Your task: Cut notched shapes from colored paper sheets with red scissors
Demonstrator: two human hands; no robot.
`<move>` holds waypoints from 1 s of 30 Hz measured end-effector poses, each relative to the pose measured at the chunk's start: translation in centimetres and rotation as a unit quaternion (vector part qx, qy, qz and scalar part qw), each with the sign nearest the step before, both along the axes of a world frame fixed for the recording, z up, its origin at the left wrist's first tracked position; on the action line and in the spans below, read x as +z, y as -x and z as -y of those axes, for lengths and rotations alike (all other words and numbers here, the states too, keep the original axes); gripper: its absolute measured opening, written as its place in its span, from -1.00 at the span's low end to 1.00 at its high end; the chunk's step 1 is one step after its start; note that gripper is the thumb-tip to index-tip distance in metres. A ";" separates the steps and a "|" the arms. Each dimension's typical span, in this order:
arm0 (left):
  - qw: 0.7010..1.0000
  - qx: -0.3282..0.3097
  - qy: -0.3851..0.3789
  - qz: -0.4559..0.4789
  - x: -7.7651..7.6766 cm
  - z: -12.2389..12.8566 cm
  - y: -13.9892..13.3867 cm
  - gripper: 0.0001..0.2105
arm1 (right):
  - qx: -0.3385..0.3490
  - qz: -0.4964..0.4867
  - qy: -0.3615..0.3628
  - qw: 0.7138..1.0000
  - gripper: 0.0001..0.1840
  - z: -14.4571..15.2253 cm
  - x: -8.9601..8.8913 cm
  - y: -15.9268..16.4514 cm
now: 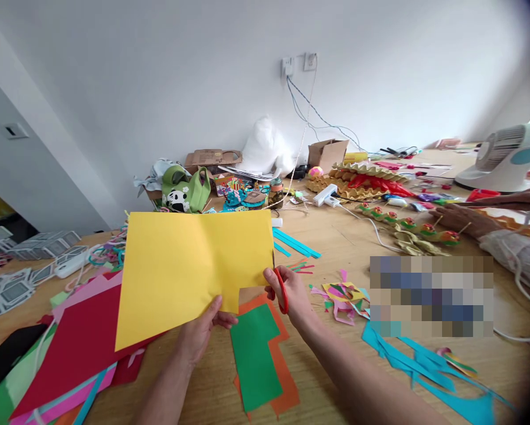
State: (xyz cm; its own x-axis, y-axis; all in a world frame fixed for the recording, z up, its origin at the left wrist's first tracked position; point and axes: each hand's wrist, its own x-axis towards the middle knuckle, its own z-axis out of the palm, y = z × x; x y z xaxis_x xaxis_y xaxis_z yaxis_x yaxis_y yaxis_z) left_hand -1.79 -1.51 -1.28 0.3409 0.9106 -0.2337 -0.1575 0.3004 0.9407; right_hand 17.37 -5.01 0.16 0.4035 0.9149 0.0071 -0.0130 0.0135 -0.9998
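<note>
A large sheet of yellow paper (172,265) is raised above the table, with a notch cut out of its lower right corner. My left hand (207,321) grips its bottom edge, thumb on the front face and fingers behind. Red-handled scissors (283,292) are in my right hand (289,289), their blades pointing up at the sheet's right edge and partly hidden. Below the hands, a green paper piece (256,354) lies on top of an orange paper piece (287,378) on the table.
Coloured sheets, with a dark red one (70,336), are stacked at left. Blue paper scraps (424,366) and small cuttings (342,295) lie at right. A green panda bag (185,189), power strip (326,195) and fan (504,156) stand farther back. Another person's hand (460,221) rests at far right.
</note>
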 end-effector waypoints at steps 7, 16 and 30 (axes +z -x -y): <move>1.000 0.006 -0.010 -0.012 -0.2 -0.1 0.1 -0.68 | 0.004 0.012 0.015 1.000 -0.51 0.0 0.2 0.0; 1.000 0.020 -0.015 -0.005 -0.1 -0.1 0.0 -0.66 | 0.040 0.011 0.024 0.999 -0.49 0.0 0.3 -0.1; 0.997 0.063 0.003 0.045 0.4 -0.5 0.2 -0.72 | 0.105 0.033 0.061 0.992 -0.48 -0.4 -0.8 -0.1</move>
State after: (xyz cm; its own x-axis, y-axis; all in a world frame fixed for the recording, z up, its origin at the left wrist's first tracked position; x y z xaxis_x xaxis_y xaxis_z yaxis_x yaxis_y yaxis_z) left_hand -1.99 -0.97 -0.93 0.2426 0.9465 -0.2127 -0.2775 0.2777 0.9197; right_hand 17.46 -4.60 -0.59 0.2072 0.9742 -0.0893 0.0629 -0.1043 -0.9926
